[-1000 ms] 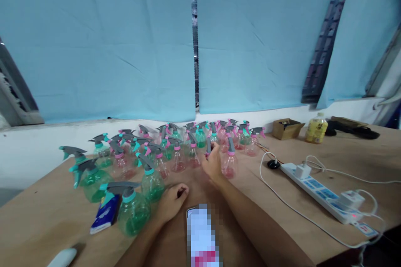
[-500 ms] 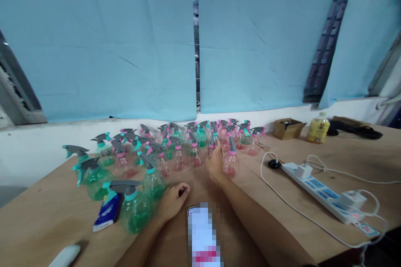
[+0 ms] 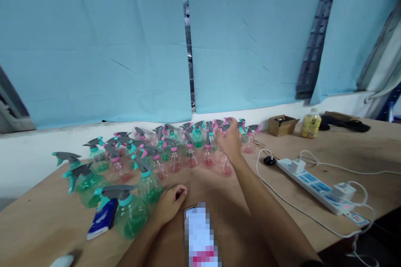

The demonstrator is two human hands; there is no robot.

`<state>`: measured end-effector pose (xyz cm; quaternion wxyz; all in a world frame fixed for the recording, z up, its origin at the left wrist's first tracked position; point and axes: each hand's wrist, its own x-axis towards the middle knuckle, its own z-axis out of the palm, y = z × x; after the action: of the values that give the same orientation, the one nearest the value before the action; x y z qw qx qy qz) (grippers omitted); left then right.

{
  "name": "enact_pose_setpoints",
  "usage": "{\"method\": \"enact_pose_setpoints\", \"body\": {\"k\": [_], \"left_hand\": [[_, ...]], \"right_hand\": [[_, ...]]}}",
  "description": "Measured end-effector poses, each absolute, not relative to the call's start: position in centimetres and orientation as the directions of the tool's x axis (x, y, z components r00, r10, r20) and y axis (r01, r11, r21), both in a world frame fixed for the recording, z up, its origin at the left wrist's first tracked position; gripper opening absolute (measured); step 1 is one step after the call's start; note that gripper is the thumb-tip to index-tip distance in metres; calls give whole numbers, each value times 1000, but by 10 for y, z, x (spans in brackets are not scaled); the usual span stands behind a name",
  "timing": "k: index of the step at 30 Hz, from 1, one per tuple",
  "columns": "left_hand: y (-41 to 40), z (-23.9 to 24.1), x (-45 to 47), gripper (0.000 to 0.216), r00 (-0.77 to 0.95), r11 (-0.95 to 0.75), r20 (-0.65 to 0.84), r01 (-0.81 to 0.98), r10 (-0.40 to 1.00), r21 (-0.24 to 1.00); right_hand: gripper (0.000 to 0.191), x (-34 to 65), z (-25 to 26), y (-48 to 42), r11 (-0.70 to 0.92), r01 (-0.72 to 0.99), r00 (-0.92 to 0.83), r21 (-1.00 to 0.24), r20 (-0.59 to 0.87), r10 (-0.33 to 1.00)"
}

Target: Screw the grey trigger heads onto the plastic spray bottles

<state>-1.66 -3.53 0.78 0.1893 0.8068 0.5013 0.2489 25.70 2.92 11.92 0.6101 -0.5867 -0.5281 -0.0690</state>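
Note:
My right hand (image 3: 231, 138) reaches over the right part of a group of several spray bottles, thumb and fingers apart. It is beside a pink-collared bottle (image 3: 225, 166), whose trigger head is hidden behind the hand. Left of it stands another pink-collared spray bottle (image 3: 207, 157) with pink liquid, upright and apart from the hand. My left hand (image 3: 172, 202) rests on the wooden table (image 3: 244, 233), fingers loosely curled with nothing visible in them. Close to its left are two green spray bottles, one behind (image 3: 149, 185) and one nearer (image 3: 131, 217), with turquoise collars and grey heads.
A phone (image 3: 200, 233) with a blurred screen lies between my forearms. A blue packet (image 3: 102, 219) is at the left. On the right are a power strip (image 3: 313, 185) with white cables, a small cardboard box (image 3: 282, 126) and a yellow drink bottle (image 3: 310, 124).
My right hand has left the pink-collared bottle it was touching and moved right and back, its fingers spreading. My left hand stays put. The camera view has shifted slightly.

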Motion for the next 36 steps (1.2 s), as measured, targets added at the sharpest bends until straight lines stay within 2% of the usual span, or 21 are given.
{"method": "enact_pose_setpoints", "body": {"k": [3, 6, 8, 11, 14, 17, 21, 24, 27, 31, 36], "left_hand": [[-36, 9, -16, 29, 379, -428, 207, 714, 902, 554], [-36, 10, -15, 29, 378, -426, 204, 728, 903, 538], [-36, 9, -14, 28, 376, -428, 208, 736, 903, 525], [-35, 8, -14, 28, 380, -433, 213, 735, 900, 521], [-34, 7, -15, 29, 385, -438, 215, 726, 898, 531], [-35, 8, -15, 29, 382, -435, 214, 729, 899, 528], [-36, 10, -15, 28, 396, -444, 209, 723, 894, 529], [-37, 11, -15, 27, 401, -447, 207, 718, 892, 534], [-36, 10, -15, 23, 398, -438, 196, 726, 896, 531], [-35, 8, -15, 21, 384, -429, 199, 737, 902, 522], [-35, 7, -16, 23, 404, -455, 213, 737, 889, 500]], "right_hand": [[66, 290, 113, 38, 12, 792, 380, -611, 507, 774], [41, 310, 104, 47, -56, 875, 224, -482, 299, 927], [24, 313, 101, 50, -9, 905, 121, -426, 236, 964], [13, 307, 104, 48, 173, 902, -68, -396, 265, 962], [10, 289, 108, 41, 424, 797, -307, -431, 315, 898], [15, 265, 107, 34, 558, 658, -416, -506, 373, 829], [17, 232, 96, 33, 638, 504, -434, -583, 468, 770], [19, 212, 82, 40, 631, 378, -346, -678, 528, 775], [22, 198, 66, 50, 576, 129, -247, -807, 537, 807], [22, 188, 46, 57, 501, -135, -172, -855, 519, 837], [23, 186, 34, 55, 465, -138, -218, -875, 485, 847]]}}
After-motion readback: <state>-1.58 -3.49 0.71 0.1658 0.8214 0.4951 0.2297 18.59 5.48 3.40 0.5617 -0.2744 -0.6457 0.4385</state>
